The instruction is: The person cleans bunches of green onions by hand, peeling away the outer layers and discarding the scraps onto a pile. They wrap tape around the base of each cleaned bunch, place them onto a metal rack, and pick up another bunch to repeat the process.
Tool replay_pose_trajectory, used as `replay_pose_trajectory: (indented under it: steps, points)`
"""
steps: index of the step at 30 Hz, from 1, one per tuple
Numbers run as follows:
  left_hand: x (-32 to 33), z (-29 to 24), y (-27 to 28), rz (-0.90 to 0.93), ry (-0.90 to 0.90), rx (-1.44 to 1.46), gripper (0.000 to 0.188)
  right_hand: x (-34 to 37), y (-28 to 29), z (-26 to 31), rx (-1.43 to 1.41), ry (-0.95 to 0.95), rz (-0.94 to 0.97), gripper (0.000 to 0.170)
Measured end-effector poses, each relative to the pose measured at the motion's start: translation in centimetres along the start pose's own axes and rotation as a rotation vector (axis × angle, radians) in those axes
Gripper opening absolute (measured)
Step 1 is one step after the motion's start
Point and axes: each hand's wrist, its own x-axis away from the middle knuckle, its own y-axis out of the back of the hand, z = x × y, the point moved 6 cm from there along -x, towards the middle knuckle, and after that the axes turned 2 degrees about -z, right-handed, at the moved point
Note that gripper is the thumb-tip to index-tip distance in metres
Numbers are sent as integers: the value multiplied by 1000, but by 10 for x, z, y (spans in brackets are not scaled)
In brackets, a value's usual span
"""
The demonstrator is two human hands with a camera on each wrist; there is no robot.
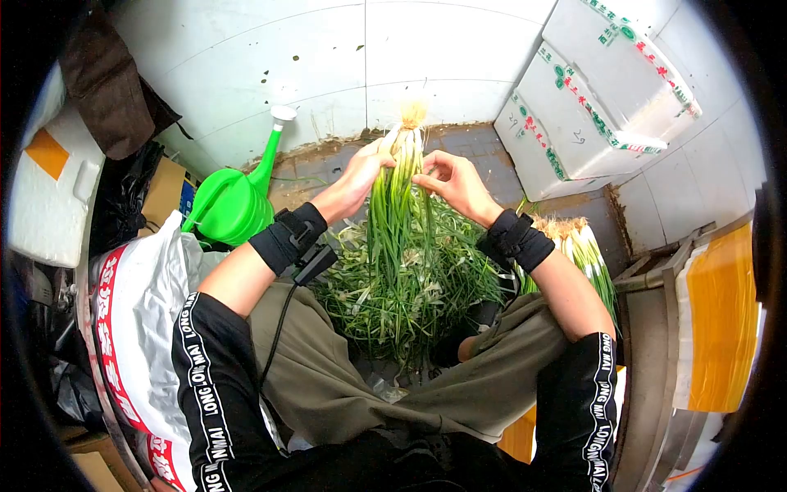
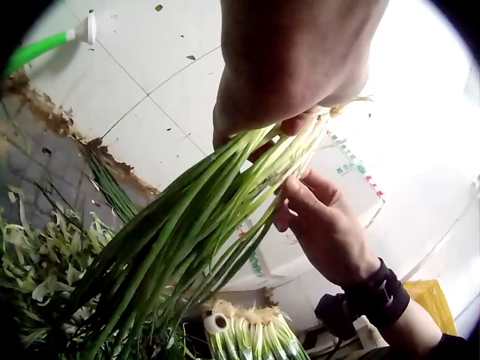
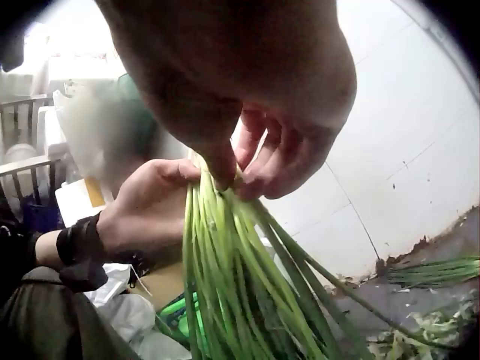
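Drooping green onions (image 1: 399, 215), left grip (image 1: 361, 178) around them, right grip (image 1: 459, 187) pinching.

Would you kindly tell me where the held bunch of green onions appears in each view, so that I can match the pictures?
Head: the bunch of green onions is just above centre, roots uppermost.
Left wrist: the bunch of green onions slants from upper right of centre to lower left.
Right wrist: the bunch of green onions fans downward from the centre.
Shared landmark: the right hand, fingers at the stalks.
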Motion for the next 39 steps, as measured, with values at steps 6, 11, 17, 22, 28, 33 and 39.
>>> replay_pose_trajectory:
  steps: [6, 11, 17, 22, 28, 33, 39]
  points:
    - [0, 0, 3, -2, 19, -6, 56, 3, 5, -2, -172, -33, 41, 22]
    - [-1, 1, 4, -17, 32, 0, 56, 9, 12, 14, -86, 109, -131, 23]
    - [-10, 16, 8, -20, -15, 2, 54, 12, -5, 16, 174, 95, -92, 27]
    - [-10, 20, 6, -51, 14, -215, 46, 10, 1, 15, 289, 101, -149, 19]
    - [-9, 18, 12, -104, 20, -278, 42, 12, 16, 25, 426, 144, -128, 16]
    - [-11, 19, 13, -96, 16, -221, 39, 13, 18, 22, 371, 174, -150, 14]
    - [-5, 14, 7, -80, 38, -270, 42, 10, 2, 1, 78, 58, 6, 18]
